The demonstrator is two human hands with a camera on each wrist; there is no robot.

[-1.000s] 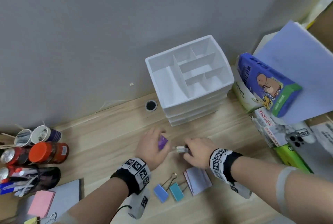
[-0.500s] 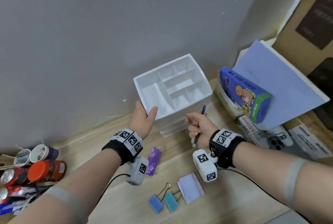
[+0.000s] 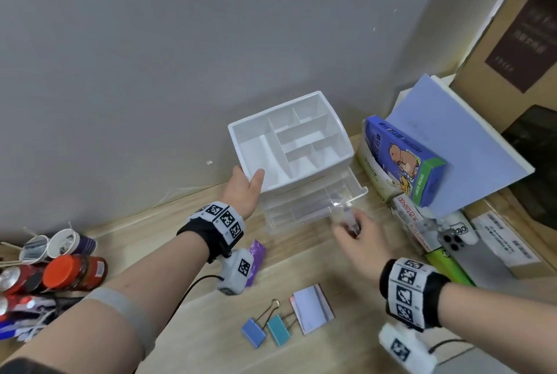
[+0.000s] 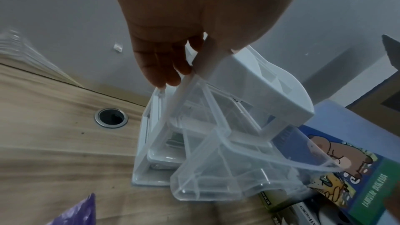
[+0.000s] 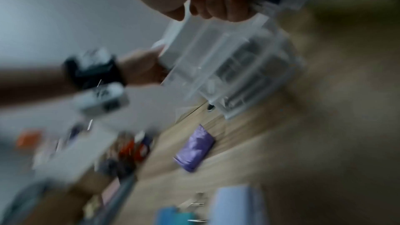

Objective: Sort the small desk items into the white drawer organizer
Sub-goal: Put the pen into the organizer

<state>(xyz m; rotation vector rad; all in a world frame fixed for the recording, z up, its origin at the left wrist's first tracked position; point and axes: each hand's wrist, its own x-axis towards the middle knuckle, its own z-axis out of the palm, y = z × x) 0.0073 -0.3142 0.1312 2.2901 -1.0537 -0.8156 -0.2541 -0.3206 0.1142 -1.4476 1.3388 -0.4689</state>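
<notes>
The white plastic drawer organizer (image 3: 291,144) stands at the desk's back edge. The left hand (image 3: 244,190) braces its near-left corner, thumb over the rim. The right hand (image 3: 360,241) curls its fingers on the clear top drawer (image 3: 328,202), partly open; whether they also pinch an item cannot be told. Pull straight and keep bracing.

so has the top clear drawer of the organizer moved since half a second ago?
Yes. The top clear drawer now sticks out from under the white organizer's tray, toward the right hand; before, it sat flush with the front.
</notes>
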